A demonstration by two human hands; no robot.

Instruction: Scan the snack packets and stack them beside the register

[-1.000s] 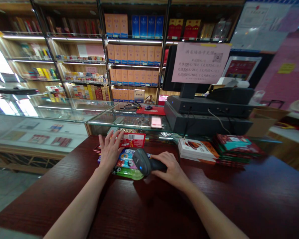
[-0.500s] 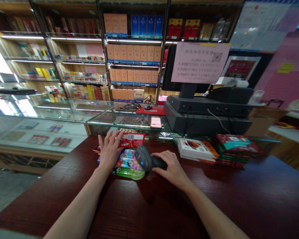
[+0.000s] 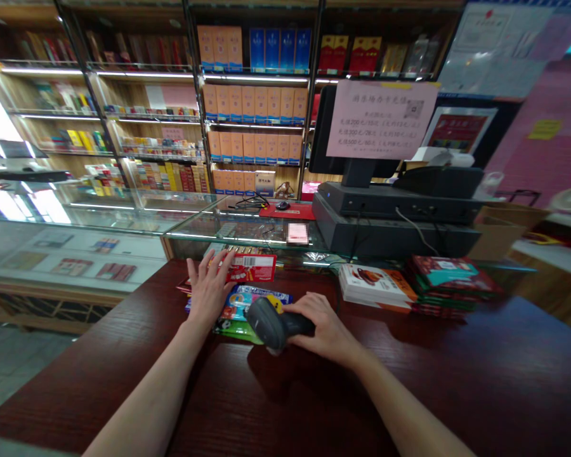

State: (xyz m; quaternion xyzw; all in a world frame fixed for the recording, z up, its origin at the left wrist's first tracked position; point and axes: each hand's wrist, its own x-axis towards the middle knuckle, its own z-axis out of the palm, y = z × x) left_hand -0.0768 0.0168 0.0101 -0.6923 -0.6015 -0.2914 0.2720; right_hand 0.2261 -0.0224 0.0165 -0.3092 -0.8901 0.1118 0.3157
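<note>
My right hand [image 3: 321, 327] is wrapped round the handle of a dark barcode scanner [image 3: 268, 324], its head pointing left and down over several snack packets. My left hand [image 3: 209, 285] lies with spread fingers on the left part of a red packet [image 3: 259, 268], whose white barcode label faces up. Nearer to me are a blue packet with cartoon pictures [image 3: 238, 303] and a green packet [image 3: 233, 328], the latter partly covered by the scanner. Other packet edges show under my left hand, too hidden to make out.
On the brown wooden counter [image 3: 385, 393], a stack of white and orange packs [image 3: 374, 284] and a pile of dark red and green packets [image 3: 452, 279] stand at right. Behind are a glass display case [image 3: 190, 225] and a register with a monitor bearing a paper sign [image 3: 378, 120].
My right hand has brought the scanner slightly toward me and left, tilting its head downward. More of the blue packet shows behind it. My left hand stays in place.
</note>
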